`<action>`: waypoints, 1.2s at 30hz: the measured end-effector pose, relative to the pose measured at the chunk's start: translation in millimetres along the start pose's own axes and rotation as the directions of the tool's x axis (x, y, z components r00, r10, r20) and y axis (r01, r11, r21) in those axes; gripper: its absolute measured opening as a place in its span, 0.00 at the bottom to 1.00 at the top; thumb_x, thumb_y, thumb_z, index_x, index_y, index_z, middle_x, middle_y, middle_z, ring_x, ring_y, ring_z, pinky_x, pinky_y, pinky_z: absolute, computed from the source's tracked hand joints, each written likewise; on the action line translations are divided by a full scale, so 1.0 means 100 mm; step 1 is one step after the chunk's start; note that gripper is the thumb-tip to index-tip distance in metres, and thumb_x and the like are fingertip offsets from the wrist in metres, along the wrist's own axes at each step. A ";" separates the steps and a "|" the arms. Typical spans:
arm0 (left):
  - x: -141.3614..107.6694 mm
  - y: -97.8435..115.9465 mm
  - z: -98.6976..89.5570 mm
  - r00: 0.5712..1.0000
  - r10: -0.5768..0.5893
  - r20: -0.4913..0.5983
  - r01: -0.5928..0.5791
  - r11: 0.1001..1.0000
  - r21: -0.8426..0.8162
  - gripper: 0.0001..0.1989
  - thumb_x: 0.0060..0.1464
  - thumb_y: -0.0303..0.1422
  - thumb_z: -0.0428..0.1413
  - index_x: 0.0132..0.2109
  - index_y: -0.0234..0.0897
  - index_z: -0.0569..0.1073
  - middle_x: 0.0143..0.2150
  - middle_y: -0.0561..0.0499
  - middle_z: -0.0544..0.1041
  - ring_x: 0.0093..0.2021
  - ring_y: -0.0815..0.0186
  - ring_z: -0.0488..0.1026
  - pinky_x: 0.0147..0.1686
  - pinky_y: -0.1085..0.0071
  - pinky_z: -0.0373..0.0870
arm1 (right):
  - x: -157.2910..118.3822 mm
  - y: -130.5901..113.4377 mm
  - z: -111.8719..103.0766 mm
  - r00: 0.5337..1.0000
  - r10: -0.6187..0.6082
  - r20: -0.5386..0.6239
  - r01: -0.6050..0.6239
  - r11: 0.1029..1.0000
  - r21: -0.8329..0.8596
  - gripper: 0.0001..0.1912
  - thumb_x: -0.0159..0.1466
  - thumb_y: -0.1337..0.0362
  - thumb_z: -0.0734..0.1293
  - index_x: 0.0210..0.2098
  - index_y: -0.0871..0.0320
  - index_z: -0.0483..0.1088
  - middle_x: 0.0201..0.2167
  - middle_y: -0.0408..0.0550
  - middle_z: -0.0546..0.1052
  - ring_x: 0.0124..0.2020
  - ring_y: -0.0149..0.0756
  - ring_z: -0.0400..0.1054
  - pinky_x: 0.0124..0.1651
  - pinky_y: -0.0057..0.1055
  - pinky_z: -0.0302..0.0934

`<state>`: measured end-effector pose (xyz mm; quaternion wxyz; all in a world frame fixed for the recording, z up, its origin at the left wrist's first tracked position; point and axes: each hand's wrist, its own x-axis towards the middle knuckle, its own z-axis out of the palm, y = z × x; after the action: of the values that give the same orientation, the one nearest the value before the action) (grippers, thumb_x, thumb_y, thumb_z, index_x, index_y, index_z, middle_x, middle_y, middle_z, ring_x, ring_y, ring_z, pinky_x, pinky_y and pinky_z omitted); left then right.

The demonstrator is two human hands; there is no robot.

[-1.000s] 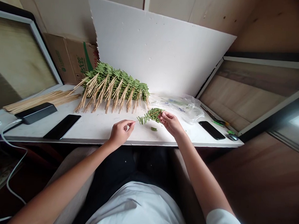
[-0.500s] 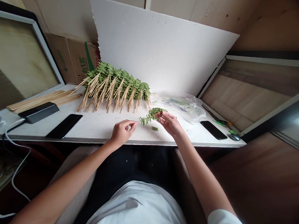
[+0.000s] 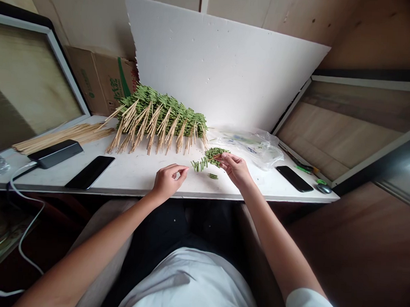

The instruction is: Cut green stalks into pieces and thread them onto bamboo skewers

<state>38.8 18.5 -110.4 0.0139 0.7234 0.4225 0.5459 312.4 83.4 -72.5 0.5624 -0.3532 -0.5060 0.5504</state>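
My right hand [image 3: 236, 169] pinches a thin wooden skewer [image 3: 218, 157] over a small pile of cut green bean pieces [image 3: 214, 151]. A row of short green bean pieces [image 3: 200, 164] stands side by side between my two hands, in line with the skewer. Just left of that row, my left hand [image 3: 169, 179] is closed in a pinch, thumb against forefinger; what lies between the tips is too small to make out. A few more bean pieces [image 3: 212, 176] lie together on the white table [image 3: 131, 179], below the row.
Behind my hands rises a large stack of bean-loaded skewers [image 3: 166, 108], bare stick ends toward me. Loose skewers [image 3: 64, 137], a black device [image 3: 55, 154] and a phone [image 3: 90, 172] lie left. Rightward are a clear plastic bag [image 3: 260, 147], another phone [image 3: 294, 179] and a mouse [image 3: 324, 188].
Hardly anything differs. The whole view has shifted slightly, and both hands keep their pinches in nearly the same place.
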 end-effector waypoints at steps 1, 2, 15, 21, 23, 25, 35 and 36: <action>0.00 0.00 0.00 1.000 0.003 -0.001 -0.003 1.000 -0.001 0.08 0.66 0.33 0.60 0.42 0.38 0.85 0.33 0.50 0.81 0.24 0.70 0.62 0.30 0.71 0.63 | -0.01 0.00 0.02 1.000 -0.004 0.003 0.004 1.000 -0.002 0.21 0.53 0.47 0.83 0.39 0.54 0.85 0.43 0.52 0.87 0.50 0.45 0.81 0.46 0.35 0.76; 0.00 0.00 0.00 1.000 0.006 -0.002 -0.006 1.000 -0.001 0.08 0.66 0.32 0.60 0.43 0.38 0.85 0.32 0.50 0.81 0.24 0.70 0.62 0.30 0.71 0.63 | -0.02 0.00 0.03 1.000 -0.006 0.004 0.006 1.000 -0.003 0.21 0.54 0.47 0.83 0.39 0.55 0.84 0.43 0.51 0.87 0.50 0.45 0.81 0.45 0.35 0.76; -0.01 0.00 0.02 1.000 0.008 -0.009 -0.009 0.999 -0.049 0.10 0.69 0.35 0.59 0.45 0.38 0.85 0.33 0.49 0.81 0.23 0.70 0.61 0.29 0.70 0.63 | -0.08 -0.02 0.19 0.995 -0.029 -0.097 0.031 0.999 0.020 0.23 0.54 0.44 0.82 0.38 0.53 0.81 0.44 0.51 0.85 0.54 0.48 0.79 0.44 0.35 0.75; -0.02 0.02 0.02 1.000 0.028 -0.001 -0.028 0.999 -0.028 0.10 0.69 0.34 0.59 0.45 0.38 0.85 0.35 0.48 0.83 0.24 0.70 0.63 0.30 0.70 0.64 | -0.08 0.02 0.20 0.989 -0.072 -0.128 0.073 0.997 -0.004 0.21 0.54 0.46 0.82 0.36 0.54 0.80 0.41 0.50 0.84 0.53 0.47 0.77 0.39 0.33 0.73; -0.02 0.01 0.02 0.999 0.033 0.001 -0.033 0.999 -0.026 0.09 0.69 0.34 0.59 0.45 0.39 0.85 0.35 0.48 0.83 0.24 0.70 0.63 0.30 0.70 0.64 | -0.08 0.05 0.20 0.988 -0.073 -0.136 0.072 0.997 -0.010 0.20 0.55 0.46 0.81 0.36 0.53 0.80 0.41 0.49 0.84 0.53 0.46 0.77 0.40 0.33 0.73; -0.02 0.00 0.03 0.999 0.036 0.003 -0.035 0.999 -0.026 0.09 0.69 0.33 0.59 0.45 0.39 0.85 0.35 0.48 0.83 0.25 0.69 0.64 0.30 0.70 0.65 | -0.08 0.08 0.20 0.987 -0.068 -0.144 0.069 0.998 0.000 0.19 0.55 0.46 0.81 0.36 0.53 0.81 0.41 0.48 0.83 0.53 0.45 0.76 0.40 0.32 0.73; -0.04 0.05 0.06 1.000 0.024 -0.010 -0.025 0.997 -0.078 0.08 0.68 0.32 0.60 0.45 0.37 0.85 0.36 0.48 0.84 0.24 0.70 0.64 0.29 0.71 0.65 | -0.19 0.24 0.44 0.992 -0.074 -0.104 0.072 0.997 -0.016 0.17 0.56 0.47 0.81 0.35 0.52 0.83 0.39 0.45 0.83 0.44 0.38 0.77 0.44 0.32 0.75; -0.03 0.06 0.06 1.000 0.015 -0.014 -0.016 0.997 -0.082 0.08 0.68 0.32 0.60 0.45 0.37 0.85 0.35 0.48 0.83 0.24 0.71 0.63 0.29 0.71 0.65 | -0.21 0.24 0.47 0.992 -0.075 -0.097 0.073 0.997 -0.026 0.17 0.56 0.47 0.81 0.34 0.52 0.83 0.38 0.45 0.83 0.42 0.37 0.77 0.44 0.32 0.75</action>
<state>46.7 15.3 -112.2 0.0366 0.7217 0.3943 0.5678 263.5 59.2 -88.2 0.6027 -0.3670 -0.4966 0.5054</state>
